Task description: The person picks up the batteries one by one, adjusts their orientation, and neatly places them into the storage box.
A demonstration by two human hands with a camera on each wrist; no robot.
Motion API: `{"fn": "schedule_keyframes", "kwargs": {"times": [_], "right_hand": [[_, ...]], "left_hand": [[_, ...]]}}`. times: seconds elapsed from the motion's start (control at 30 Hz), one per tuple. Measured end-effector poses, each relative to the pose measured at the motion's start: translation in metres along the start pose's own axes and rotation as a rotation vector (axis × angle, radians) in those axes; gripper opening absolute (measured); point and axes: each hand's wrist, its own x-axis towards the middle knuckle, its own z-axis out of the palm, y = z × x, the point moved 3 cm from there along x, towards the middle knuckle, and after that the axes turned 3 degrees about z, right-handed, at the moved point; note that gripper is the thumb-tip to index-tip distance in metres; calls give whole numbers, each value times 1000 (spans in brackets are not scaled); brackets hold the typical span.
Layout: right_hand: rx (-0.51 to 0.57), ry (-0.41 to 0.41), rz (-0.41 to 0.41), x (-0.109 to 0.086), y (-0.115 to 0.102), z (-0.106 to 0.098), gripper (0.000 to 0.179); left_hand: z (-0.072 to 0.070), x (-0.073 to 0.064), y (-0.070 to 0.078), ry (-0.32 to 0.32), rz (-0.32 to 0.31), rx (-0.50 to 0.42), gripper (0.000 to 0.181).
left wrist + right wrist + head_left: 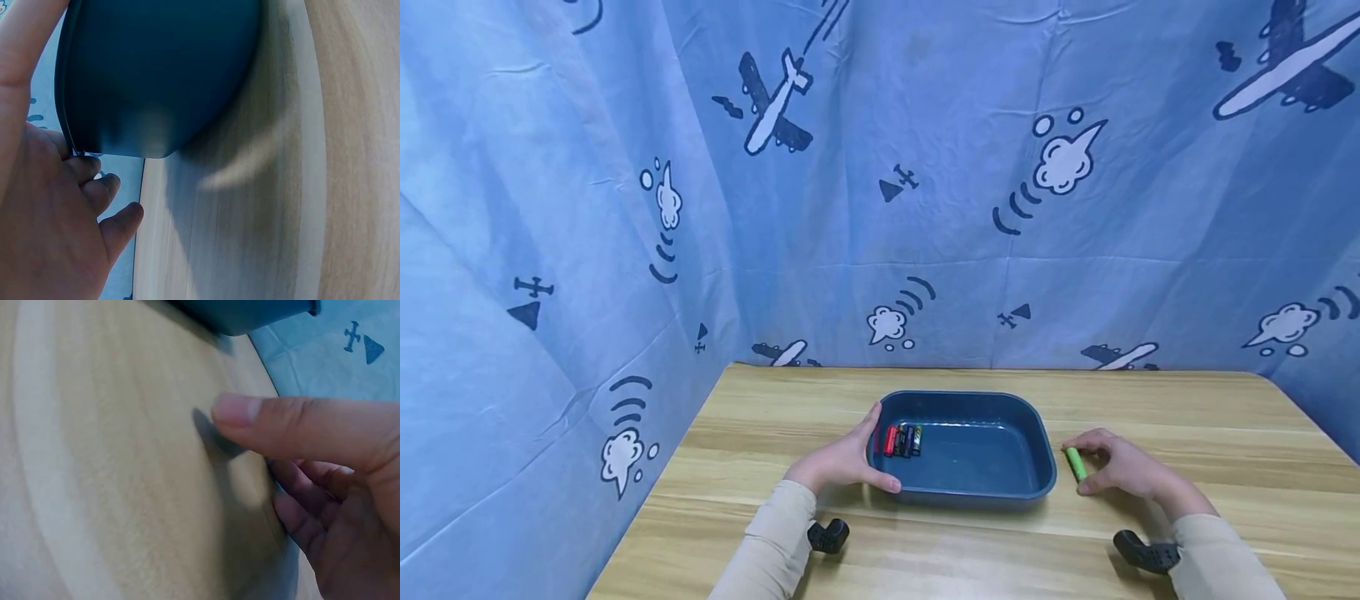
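Observation:
A dark blue rectangular plastic basin sits on the table in the head view. My left hand holds its left end, the thumb along the front wall and the fingers at the left rim. Inside, near that end, is a side-by-side row of several small batteries, including a red battery and dark ones. Right of the basin, my right hand pinches a bright green battery by its ends, between thumb and fingers, at the tabletop. In the right wrist view the thumb hides most of that battery.
The light wood-grain table extends around the basin on all sides. Blue curtains printed with planes and clouds hang behind it and at the left and right. A black device is on the left wrist, and another on the right.

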Motion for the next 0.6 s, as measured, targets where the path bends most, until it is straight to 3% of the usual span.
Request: {"fn": "schedule_keyframes", "kwargs": {"times": [0.2, 0.6], "right_hand": [[206, 14, 129, 2, 2, -3, 72], [221, 113, 51, 12, -27, -19, 73]], "left_hand": [[0, 0, 0, -2, 4, 3, 126], [1, 0, 2, -1, -12, -14, 125]]}}
